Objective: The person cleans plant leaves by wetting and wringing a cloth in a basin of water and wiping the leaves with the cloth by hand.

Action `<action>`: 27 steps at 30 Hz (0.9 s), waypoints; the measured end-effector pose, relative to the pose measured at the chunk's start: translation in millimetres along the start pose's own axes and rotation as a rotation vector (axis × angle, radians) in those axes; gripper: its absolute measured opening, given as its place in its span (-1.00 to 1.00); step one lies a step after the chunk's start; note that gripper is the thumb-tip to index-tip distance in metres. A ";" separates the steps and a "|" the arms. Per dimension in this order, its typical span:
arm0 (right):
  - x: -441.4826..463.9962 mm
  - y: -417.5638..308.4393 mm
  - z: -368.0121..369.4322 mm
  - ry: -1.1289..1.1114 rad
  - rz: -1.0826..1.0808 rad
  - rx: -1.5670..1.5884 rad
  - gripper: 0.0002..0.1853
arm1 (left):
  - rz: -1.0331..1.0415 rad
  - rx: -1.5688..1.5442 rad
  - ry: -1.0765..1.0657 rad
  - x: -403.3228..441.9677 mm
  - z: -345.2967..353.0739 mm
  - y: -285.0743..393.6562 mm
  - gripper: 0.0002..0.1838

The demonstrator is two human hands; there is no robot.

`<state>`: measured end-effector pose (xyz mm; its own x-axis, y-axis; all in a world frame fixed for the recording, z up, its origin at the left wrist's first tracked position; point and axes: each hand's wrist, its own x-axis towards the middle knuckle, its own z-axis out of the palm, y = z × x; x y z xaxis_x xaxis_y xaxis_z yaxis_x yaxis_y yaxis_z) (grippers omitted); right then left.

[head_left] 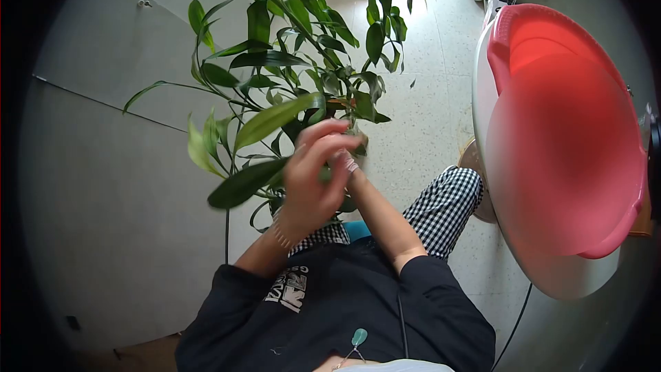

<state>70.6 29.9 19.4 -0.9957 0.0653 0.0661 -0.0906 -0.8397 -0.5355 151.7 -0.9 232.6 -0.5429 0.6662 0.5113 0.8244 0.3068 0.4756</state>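
My left hand (315, 173) is in the middle of the view, smeared by motion. Its fingers curl forward, with a gap to the thumb, and I see nothing in them. My right hand is mostly hidden behind it; only the right wrist (350, 164), with a pale band, shows clearly. Both hands are crossed close in front of a tall leafy potted plant (268, 58). Just above my left hand hangs a light green leaf (275, 120). A broad dark leaf (244, 184) reaches behind that hand from the left.
A pink basin (501, 62) stands on a round white table (585, 279) at the right. Under it, near my knee, is a round stool (475, 158). A grey panel (124, 200) fills the left side. Pale speckled floor (427, 103) lies beyond the plant. A dark cable (516, 327) hangs by the table.
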 end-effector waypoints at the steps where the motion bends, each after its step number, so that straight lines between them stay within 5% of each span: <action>1: -4.5 11.9 -11.3 -0.097 0.049 0.093 -0.71 | -0.173 -0.131 0.026 7.7 27.3 -16.3 -0.76; 3: -9.7 -2.7 2.6 -0.384 0.043 1.421 -0.68 | -0.632 -0.215 -0.132 15.0 67.4 -62.0 -0.54; 4: -8.0 -1.5 -0.5 -0.399 0.062 1.419 -0.68 | -0.678 -0.073 -0.100 15.5 85.0 -79.1 -0.43; 5: -5.2 4.4 -4.9 -0.357 0.035 1.297 -0.67 | -0.722 -0.045 -0.083 12.9 103.0 -109.1 -0.40; 8: 0.3 22.7 -23.1 -0.046 -0.076 -0.020 -0.65 | -0.824 -0.140 0.027 11.5 134.3 -139.5 -0.40; 9: -0.5 26.9 -28.3 -0.009 -0.095 -0.241 -0.64 | -0.883 -0.267 0.119 10.4 140.9 -145.7 -0.43; 14: 2.4 45.2 -41.2 -0.016 -0.147 -0.516 -0.61 | -0.987 -0.584 0.128 17.3 145.4 -158.7 -0.84; 21: 31.4 67.3 -41.2 -0.004 -0.206 -0.720 -0.64 | -0.947 -0.576 0.249 16.7 138.4 -154.7 -0.67; 23: 15.5 11.3 -12.1 -0.014 0.076 -0.435 -0.55 | -0.934 -0.490 0.231 14.8 141.5 -164.0 -0.58; 24: 13.7 23.2 -20.6 -0.014 -0.171 -0.680 -0.52 | -0.918 -0.470 0.237 17.9 136.8 -156.5 -0.55; 27: 8.0 21.3 -18.9 0.002 -0.144 -0.574 -0.53 | -0.960 -0.463 0.160 21.2 126.0 -153.5 -0.58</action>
<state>60.3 22.7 -7.4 -0.9726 0.1583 0.1702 -0.2204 -0.3959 -0.8915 33.8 51.8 80.2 -0.9730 0.1771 -0.1481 -0.0797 0.3445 0.9354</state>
